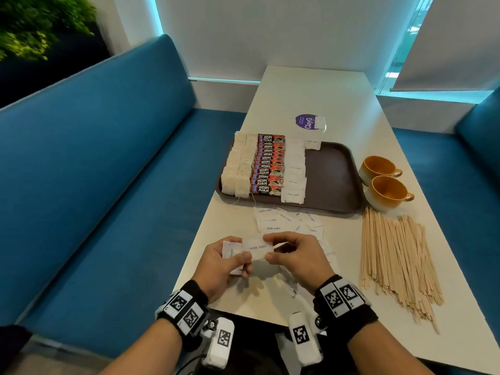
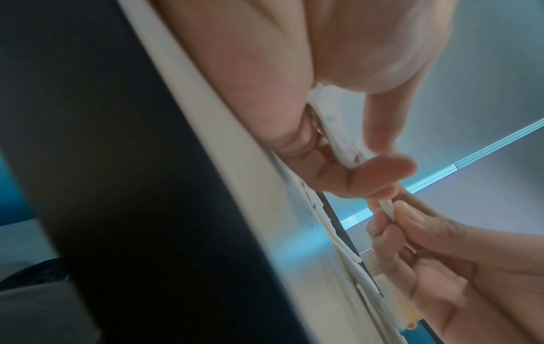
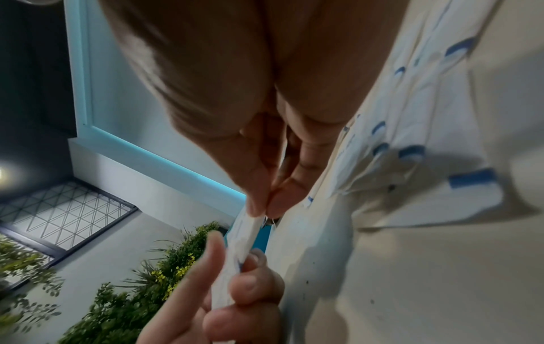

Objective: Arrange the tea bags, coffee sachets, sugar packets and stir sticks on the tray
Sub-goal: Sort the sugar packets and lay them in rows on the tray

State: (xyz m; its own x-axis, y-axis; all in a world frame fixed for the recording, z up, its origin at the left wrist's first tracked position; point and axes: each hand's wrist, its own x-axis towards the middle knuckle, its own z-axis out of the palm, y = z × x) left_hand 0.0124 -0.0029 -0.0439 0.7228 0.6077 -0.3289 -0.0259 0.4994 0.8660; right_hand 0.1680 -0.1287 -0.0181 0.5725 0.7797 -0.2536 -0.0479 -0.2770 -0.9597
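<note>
Both hands hold white sugar packets (image 1: 255,249) just above the table's near edge. My left hand (image 1: 230,259) grips a small stack of them (image 2: 338,137), and my right hand (image 1: 284,251) pinches the top packet (image 3: 250,232) by its right end. More sugar packets (image 1: 281,220) lie loose in front of the brown tray (image 1: 330,174). On the tray's left half stand rows of tea bags (image 1: 238,169), coffee sachets (image 1: 269,166) and sugar packets (image 1: 295,171). Wooden stir sticks (image 1: 395,261) lie in a pile on the table to the right.
Two orange cups (image 1: 384,182) stand right of the tray, above the stir sticks. A purple round sticker or lid (image 1: 307,121) lies behind the tray. The tray's right half is bare. Blue bench seats (image 1: 108,185) flank the narrow white table (image 1: 311,90).
</note>
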